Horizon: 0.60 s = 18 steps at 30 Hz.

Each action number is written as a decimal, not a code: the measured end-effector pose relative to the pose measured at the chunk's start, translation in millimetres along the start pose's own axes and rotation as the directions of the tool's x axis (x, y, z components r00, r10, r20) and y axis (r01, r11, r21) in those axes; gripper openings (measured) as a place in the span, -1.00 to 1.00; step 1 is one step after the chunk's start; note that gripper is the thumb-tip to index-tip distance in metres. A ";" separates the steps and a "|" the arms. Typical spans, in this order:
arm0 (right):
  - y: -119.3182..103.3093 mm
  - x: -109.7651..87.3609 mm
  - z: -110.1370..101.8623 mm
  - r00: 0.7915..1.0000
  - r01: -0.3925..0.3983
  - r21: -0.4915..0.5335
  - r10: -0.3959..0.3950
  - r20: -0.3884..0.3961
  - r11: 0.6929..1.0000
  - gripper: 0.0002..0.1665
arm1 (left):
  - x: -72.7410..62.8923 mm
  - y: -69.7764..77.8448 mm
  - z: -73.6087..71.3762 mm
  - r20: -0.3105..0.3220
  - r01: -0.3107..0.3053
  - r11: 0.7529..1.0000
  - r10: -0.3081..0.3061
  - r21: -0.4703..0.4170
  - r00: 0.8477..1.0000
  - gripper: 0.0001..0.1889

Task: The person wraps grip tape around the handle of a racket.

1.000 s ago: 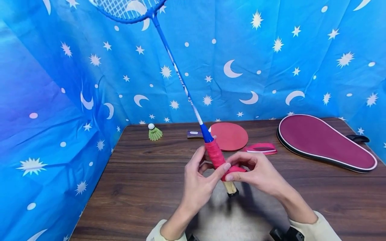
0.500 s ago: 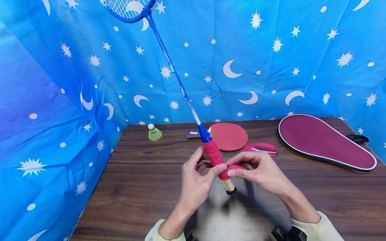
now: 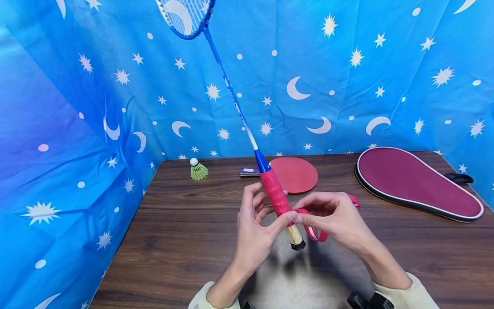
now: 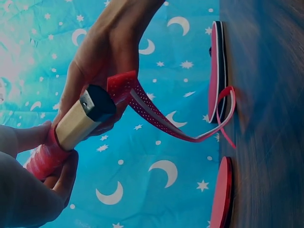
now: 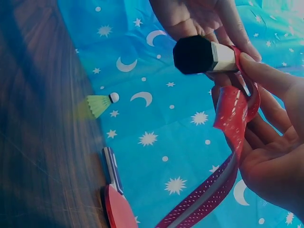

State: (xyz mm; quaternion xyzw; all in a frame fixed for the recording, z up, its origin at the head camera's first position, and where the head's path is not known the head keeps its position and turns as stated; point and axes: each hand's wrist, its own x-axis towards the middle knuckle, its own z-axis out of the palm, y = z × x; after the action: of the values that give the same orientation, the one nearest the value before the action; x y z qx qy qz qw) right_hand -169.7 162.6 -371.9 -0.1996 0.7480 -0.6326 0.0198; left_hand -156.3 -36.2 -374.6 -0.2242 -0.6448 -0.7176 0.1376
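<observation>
A blue badminton racket (image 3: pixel 231 92) leans up and to the left, its handle toward me. Pink-red grip tape (image 3: pixel 275 193) wraps the upper handle; bare wood (image 3: pixel 294 234) and a black end cap (image 4: pixel 98 103) show below. My left hand (image 3: pixel 254 227) holds the wrapped part, thumb pressed at the tape's lower edge. Beside it my right hand (image 3: pixel 339 219) pinches the tape where it leaves the handle. A loose, perforated strip of tape (image 4: pixel 161 122) with a pale middle line trails from the right hand toward the table. Some right fingertips are hidden.
On the wooden table (image 3: pixel 185 240) lie a yellow-green shuttlecock (image 3: pixel 198 170), a red table tennis bat (image 3: pixel 295 175) and a maroon bat case (image 3: pixel 413 182). A blue cloth with stars and moons (image 3: pixel 247 64) hangs behind and at the left.
The racket has turned about its shaft, and its head has shifted right. The tape now hangs in a loop below my right hand, and its loose tail has moved slightly right.
</observation>
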 end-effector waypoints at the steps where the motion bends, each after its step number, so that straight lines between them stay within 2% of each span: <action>1: -0.1 -0.2 0.1 1.000 0.005 0.001 -0.005 -0.001 1.000 -0.74 | 0.0 -0.3 -0.1 0.004 0.010 1.000 -0.010 -0.010 1.000 -0.31; 7: 1.4 0.7 0.1 0.999 -0.017 0.020 0.016 0.028 1.000 -0.76 | 0.3 1.7 -1.7 0.010 0.064 0.997 -0.064 -0.039 0.998 -0.27; 14: 4.0 2.5 -0.8 0.998 -0.040 0.019 0.039 0.055 0.999 -0.75 | -0.5 5.1 -0.6 0.002 0.040 0.996 -0.040 -0.076 0.999 -0.28; 18: 4.4 3.3 1.5 0.997 -0.062 0.026 0.061 0.041 0.998 -0.72 | -1.4 6.8 0.3 0.024 0.036 0.994 -0.034 -0.100 0.999 -0.31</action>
State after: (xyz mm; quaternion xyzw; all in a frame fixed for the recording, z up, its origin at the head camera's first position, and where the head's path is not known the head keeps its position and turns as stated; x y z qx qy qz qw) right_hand -173.5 160.6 -375.6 -0.1889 0.7446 -0.6377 0.0567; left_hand -151.8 -36.9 -369.4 -0.2275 -0.6134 -0.7488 0.1061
